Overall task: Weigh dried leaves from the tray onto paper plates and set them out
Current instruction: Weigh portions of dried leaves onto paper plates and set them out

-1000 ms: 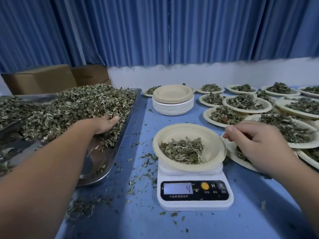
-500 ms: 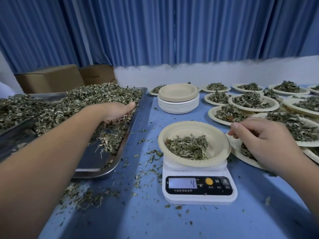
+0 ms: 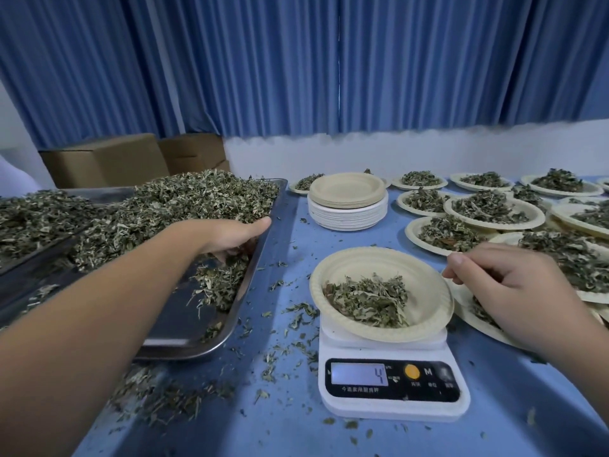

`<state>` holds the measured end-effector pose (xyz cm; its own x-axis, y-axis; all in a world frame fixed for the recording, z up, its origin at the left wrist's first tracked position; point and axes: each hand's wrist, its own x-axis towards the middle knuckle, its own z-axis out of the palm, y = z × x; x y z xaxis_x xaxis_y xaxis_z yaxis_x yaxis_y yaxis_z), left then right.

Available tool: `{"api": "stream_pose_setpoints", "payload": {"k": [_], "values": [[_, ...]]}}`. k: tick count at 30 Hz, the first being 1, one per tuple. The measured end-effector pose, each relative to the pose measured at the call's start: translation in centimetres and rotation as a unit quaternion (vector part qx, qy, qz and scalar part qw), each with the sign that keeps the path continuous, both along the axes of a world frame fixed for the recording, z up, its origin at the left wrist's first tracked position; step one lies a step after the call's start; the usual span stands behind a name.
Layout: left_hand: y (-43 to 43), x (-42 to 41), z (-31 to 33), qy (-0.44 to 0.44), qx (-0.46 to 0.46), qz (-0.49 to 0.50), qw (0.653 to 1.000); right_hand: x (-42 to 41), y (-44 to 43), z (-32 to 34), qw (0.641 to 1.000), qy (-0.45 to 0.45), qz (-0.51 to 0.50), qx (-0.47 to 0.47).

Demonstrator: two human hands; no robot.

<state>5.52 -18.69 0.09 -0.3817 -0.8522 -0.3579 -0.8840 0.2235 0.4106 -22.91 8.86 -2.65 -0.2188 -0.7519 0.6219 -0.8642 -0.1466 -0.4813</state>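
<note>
Blue curtains and a blue table frame a weighing station.

Within the last sec. the left hand has slid from mid-heap to the right rim of the steel tray. Its fingers curl down into the dried leaves, apparently closing on a fresh handful, thumb stretched along the top.

The right hand has stayed by the paper plate on the digital scale. Its fingers are curled, tips at the plate's rim. Whether it pinches the rim can't be told.

The scale's display reads "4", same as a sec. ago, with a small portion of leaves on the plate. That probably means the portion is short of target and the next handful is a top-up.

An "M" marks one scale button. Chinese text below the display is too small to read.

A stack of empty plates sits behind the scale. Filled plates crowd the table's right side. Cardboard boxes stand behind the tray.
</note>
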Motion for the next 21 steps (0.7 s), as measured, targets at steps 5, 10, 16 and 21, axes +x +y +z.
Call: {"api": "stream_pose_setpoints", "payload": {"k": [5, 10, 16, 21], "values": [[1.6, 1.7, 0.2, 0.027, -0.134, -0.028, 0.990, 0.1, -0.1, -0.2, 1.000, -0.005, -0.001, 0.000], [4.4, 2.5, -1.6, 0.012, -0.129, -0.062, 0.990, 0.0, 0.1, -0.4, 0.999, -0.035, -0.002, 0.001], [7.5, 2.8, 0.0, -0.110, -0.052, -0.100, 0.987, -0.1, 0.1, -0.4, 0.999, -0.044, -0.010, 0.003], [9.0, 3.9, 2.0, -0.088, -0.042, -0.086, 0.992, -0.2, 0.3, -0.4, 0.998, -0.062, -0.014, -0.001]]}}
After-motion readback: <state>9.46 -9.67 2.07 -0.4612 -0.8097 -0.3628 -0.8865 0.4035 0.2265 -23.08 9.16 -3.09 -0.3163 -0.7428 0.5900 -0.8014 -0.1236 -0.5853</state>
